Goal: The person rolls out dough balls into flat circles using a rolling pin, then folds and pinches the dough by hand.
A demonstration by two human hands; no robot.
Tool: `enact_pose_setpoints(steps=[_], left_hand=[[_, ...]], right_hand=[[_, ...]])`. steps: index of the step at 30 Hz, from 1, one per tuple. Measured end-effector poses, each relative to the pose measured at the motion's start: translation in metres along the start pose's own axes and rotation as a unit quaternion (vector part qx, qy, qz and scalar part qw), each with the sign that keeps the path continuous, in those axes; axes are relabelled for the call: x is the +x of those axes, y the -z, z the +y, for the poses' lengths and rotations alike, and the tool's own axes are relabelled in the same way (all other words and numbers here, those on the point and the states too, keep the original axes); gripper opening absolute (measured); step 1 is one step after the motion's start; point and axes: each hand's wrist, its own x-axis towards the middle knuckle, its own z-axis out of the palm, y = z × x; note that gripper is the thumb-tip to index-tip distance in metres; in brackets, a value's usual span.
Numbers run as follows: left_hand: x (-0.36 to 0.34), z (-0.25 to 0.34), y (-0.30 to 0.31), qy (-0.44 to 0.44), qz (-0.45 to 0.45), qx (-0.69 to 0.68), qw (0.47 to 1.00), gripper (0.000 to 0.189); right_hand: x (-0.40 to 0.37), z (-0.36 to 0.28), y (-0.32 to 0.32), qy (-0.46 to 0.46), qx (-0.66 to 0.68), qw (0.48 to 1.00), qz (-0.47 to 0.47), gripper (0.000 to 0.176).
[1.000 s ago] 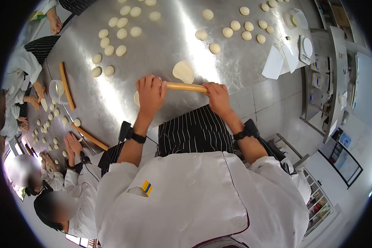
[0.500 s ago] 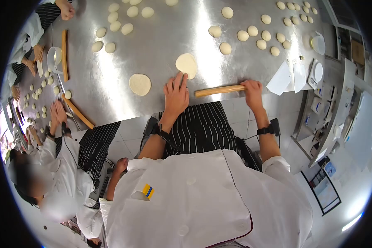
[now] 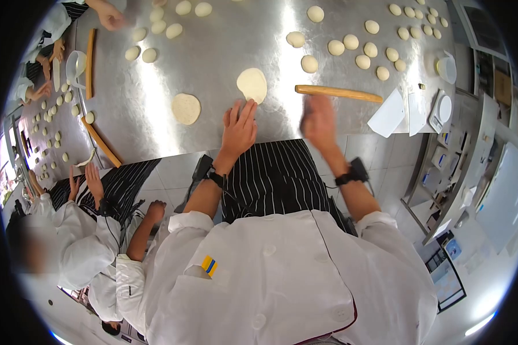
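A flattened round of dough [image 3: 252, 84] lies on the steel table, its near edge drawn into a small bump. My left hand [image 3: 239, 129] is stretched out with its fingertips at that edge. My right hand [image 3: 320, 122] is smeared by motion near the table's front edge, so its fingers cannot be made out. Just beyond it, a wooden rolling pin [image 3: 339, 93] rests on the table, apart from the hand. Left of my left hand lies a second flat dough round [image 3: 186, 109].
Several dough balls [image 3: 351, 42] sit at the back right, more [image 3: 174, 31] at the back left. A scraper [image 3: 387, 112], a scale [image 3: 441, 111] and a plastic container [image 3: 445, 69] stand at the right. At the left are co-workers' hands [image 3: 94, 179] and two rolling pins [image 3: 90, 63].
My right hand has let go of the rolling pin and moved left. The pin now lies farther back and to the right. My left hand stays at the dough's edge.
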Motion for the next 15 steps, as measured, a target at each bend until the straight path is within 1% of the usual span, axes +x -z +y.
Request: enact_pose_setpoints(steps=[1, 2, 3, 5, 8, 10, 13, 15], left_hand=[[-0.002, 0.0, -0.004, -0.047, 0.013, -0.005, 0.999, 0.054], [-0.002, 0.0, -0.006, -0.044, 0.012, -0.006, 0.999, 0.054], [0.001, 0.0, -0.004, -0.029, 0.0, -0.009, 1.0, 0.053], [-0.001, 0.0, -0.004, -0.013, -0.014, -0.012, 1.0, 0.052], [-0.001, -0.002, -0.003, -0.012, -0.005, -0.025, 1.0, 0.052], [0.001, -0.002, 0.0, -0.026, 0.0, 0.0, 1.0, 0.056], [0.0, -0.001, -0.001, -0.011, 0.011, 0.014, 1.0, 0.057], [-0.002, -0.002, -0.002, -0.015, 0.011, 0.019, 1.0, 0.057]], right_hand=[[0.005, -0.024, -0.02, 0.028, 0.042, 0.998, -0.025, 0.048], [0.008, -0.043, -0.037, 0.056, 0.084, 0.994, -0.05, 0.048], [0.01, -0.054, -0.052, 0.056, 0.085, 0.993, -0.053, 0.048], [0.011, -0.066, -0.077, 0.075, 0.004, 0.994, -0.077, 0.051], [0.006, -0.063, -0.086, 0.064, -0.007, 0.994, -0.083, 0.053], [0.0, -0.059, -0.083, 0.068, -0.016, 0.994, -0.088, 0.053], [0.002, -0.06, -0.079, 0.079, -0.043, 0.991, -0.097, 0.054], [0.001, -0.062, -0.077, 0.081, -0.058, 0.989, -0.105, 0.054]])
